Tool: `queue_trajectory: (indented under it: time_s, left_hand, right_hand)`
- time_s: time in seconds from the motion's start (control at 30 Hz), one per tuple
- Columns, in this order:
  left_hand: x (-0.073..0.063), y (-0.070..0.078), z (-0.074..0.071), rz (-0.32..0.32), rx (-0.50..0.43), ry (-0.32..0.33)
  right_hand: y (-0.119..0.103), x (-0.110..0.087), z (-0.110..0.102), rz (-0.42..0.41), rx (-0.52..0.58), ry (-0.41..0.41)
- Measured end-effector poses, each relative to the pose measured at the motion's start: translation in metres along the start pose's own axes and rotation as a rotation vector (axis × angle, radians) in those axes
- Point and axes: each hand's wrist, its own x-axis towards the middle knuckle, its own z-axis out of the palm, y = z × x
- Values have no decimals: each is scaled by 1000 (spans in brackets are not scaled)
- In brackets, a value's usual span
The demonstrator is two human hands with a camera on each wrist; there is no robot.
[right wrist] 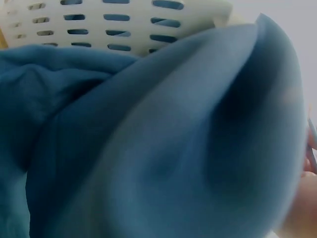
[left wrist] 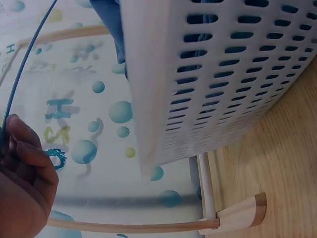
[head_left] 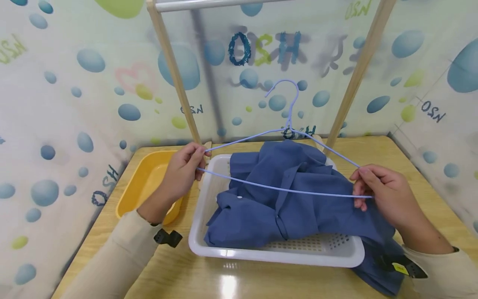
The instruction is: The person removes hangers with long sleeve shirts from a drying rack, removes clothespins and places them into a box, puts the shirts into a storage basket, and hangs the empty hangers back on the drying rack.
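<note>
A light-blue clothes hanger (head_left: 261, 187) is held up by its two ends, its hook pointing up and away. My left hand (head_left: 183, 168) pinches the left end between thumb and fingers, and in the left wrist view the same hand (left wrist: 25, 173) shows with the hanger's thin rod (left wrist: 25, 64). The right end is gripped by my right hand (head_left: 386, 195). Below the hanger, a crumpled dark-blue garment (head_left: 254, 220) with white buttons fills a white perforated basket (head_left: 276, 256). Part of it hangs over the basket's right side, and this cloth (right wrist: 163, 148) covers most of the right wrist view.
A yellow tray (head_left: 128, 193) sits left of the basket on the wooden table (head_left: 179, 274). Behind the basket stands a wooden rack post (head_left: 175, 74), another post (head_left: 360, 74) and a white top bar (head_left: 209, 4). A patterned backdrop (head_left: 231, 95) surrounds the table.
</note>
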Motion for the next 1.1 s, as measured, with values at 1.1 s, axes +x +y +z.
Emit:
queue_trajectory:
  time_s: [1.1]
  left_hand:
    - [74,17,88,140,1205,-690]
  right_hand:
    - [-4,15,-20,16,17,405]
